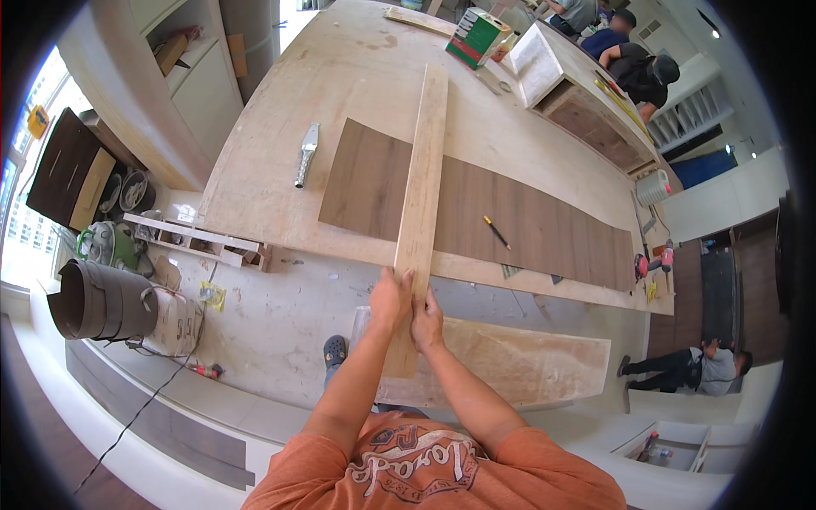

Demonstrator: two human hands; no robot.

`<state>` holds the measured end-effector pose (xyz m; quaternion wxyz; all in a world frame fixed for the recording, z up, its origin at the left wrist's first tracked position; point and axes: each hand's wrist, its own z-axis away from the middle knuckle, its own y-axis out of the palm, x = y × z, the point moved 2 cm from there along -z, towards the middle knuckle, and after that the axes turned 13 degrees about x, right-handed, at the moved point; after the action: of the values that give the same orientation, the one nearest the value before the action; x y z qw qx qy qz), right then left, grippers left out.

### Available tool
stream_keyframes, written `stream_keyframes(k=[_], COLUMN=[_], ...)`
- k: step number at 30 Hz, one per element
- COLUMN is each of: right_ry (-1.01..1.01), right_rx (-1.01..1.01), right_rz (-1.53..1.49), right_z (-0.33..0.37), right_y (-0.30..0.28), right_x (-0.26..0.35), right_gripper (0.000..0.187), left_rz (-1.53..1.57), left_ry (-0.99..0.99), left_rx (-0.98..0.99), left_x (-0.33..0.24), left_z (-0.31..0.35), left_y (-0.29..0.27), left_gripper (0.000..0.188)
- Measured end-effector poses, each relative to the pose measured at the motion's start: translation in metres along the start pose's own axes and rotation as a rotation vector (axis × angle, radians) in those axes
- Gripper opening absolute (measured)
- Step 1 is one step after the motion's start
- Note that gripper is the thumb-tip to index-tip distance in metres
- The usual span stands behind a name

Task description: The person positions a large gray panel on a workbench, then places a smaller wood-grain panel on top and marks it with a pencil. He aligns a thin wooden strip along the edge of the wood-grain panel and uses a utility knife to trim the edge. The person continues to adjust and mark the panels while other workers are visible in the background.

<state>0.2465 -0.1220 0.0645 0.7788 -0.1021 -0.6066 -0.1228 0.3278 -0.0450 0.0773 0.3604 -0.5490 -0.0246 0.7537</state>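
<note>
My left hand and my right hand are closed round the edges of a long pale wooden board. The board runs away from me over the worktable and lies across a brown wood-grain sheet, with its near end sticking out past the table edge between my forearms. A yellow and black pencil rests on the sheet to the right of the board. To the left of the sheet lies a silvery hand tool with a flat, flared end, perhaps a cutter.
On the large worktable stand a green, white and red can and an open wooden box. A red drill is at the right corner. Below lies another board. Rolled sheet stands left. Other people are behind and right.
</note>
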Motion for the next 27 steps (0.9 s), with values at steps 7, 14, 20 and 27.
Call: stream_keyframes(k=[7,14,20,27], right_ry=[0.009,-0.003,0.021,0.039], right_rx=[0.015,0.024,0.022,0.033], right_rz=[0.010,-0.022,-0.021,-0.036], right_z=[-0.0012,-0.0028,-0.0015,-0.0014], right_y=[0.0003,-0.0020,-0.0011,-0.0027], right_x=[-0.0009,-0.0041,-0.0003,-0.0003], right_gripper=[0.044,0.043,0.043,0.044], left_rz=[-0.008,0.012,0.022,0.014], left_ry=[-0.002,0.008,0.020,0.015], left_rx=[0.003,-0.002,-0.048,-0.043], left_x=[0.0012,0.0027,0.0024,0.0018], left_z=[-0.0015,-0.0024,-0.0018,-0.0017], left_y=[0.0001,0.0021,0.0037,0.0040], left_gripper=[0.053,0.053,0.047,0.047])
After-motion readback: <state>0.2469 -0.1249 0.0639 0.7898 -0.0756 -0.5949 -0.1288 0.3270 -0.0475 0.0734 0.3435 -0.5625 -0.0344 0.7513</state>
